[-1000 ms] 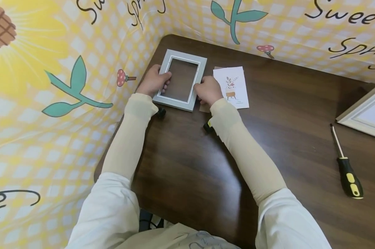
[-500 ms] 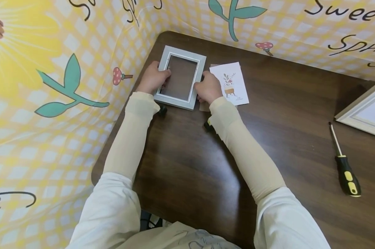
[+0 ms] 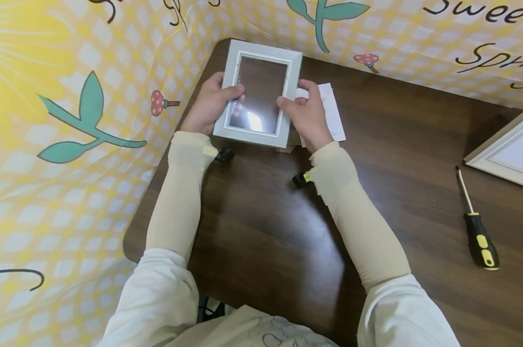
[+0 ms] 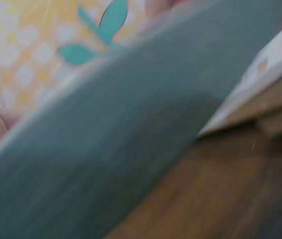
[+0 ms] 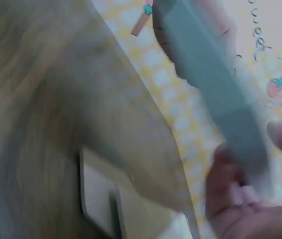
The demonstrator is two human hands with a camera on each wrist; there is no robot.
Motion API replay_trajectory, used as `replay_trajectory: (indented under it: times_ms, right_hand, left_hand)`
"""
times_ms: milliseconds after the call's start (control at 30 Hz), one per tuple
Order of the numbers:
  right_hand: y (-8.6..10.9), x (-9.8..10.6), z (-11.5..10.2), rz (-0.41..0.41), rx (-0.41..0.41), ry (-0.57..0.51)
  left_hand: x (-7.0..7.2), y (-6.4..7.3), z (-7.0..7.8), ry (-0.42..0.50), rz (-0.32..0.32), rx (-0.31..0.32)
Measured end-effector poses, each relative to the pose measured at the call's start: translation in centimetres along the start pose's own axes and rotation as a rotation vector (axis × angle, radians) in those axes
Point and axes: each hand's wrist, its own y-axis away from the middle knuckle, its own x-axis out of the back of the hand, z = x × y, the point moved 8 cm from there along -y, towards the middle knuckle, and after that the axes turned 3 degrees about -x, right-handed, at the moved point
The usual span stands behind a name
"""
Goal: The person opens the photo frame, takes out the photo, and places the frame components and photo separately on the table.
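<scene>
A pale grey picture frame (image 3: 250, 138) is held up, tilted, above the far left of the table. Its clear pane catches a bright reflection, with the dark tabletop visible through it. My left hand (image 3: 207, 103) grips the left side, thumb over the front and fingertips showing through the pane. On the right side, my right hand (image 3: 309, 115) pinches the border, thumb in front and fingers behind. Both wrist views are blurred: the frame's grey edge (image 4: 106, 124) crosses the left one. A white printed card (image 3: 334, 118) lies just right of the frame, partly covered by my right hand.
Brown board (image 4: 260, 104) lies beneath the card. A black and yellow screwdriver (image 3: 481, 241) lies at the right of the table (image 3: 261, 217). Beyond it stands a larger white picture frame (image 3: 500, 159). Patterned yellow cloth (image 3: 109, 193) borders the left and back.
The picture frame has come up off the table and tilted, shifting slightly right. My right hand has moved right with it, its fingers now more spread around the border.
</scene>
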Motion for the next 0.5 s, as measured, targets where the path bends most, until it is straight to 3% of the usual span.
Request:
replay_trajectory:
  times_ms: [100,167,233,300,400,500]
  right_hand:
    - [0.4,2.1,-0.3,0.080,0.014,0.039]
    - [0.7,3.3,-0.6,0.126,0.027,0.109]
    - [1.0,4.3,-1.0,0.156,0.043,0.156]
    - [1.4,5.1,-1.3,0.165,0.058,0.168]
    - [1.9,6.1,-1.5,0.150,0.063,0.153]
    - [2.3,7.2,-1.5,0.127,0.062,0.132]
  left_hand:
    - [-2.3,0.2,0.3,-0.094,-0.007,0.000]
    - [-3.6,0.2,0.0,-0.192,-0.002,0.020]
    - [-4.9,0.1,-0.5,-0.227,-0.012,0.040]
    - [-5.9,0.0,-1.1,-0.192,-0.026,0.050]
    - [-7.3,-0.1,-1.7,-0.063,-0.049,0.037]
    - [-8.3,0.0,-1.8,-0.018,-0.049,-0.003]
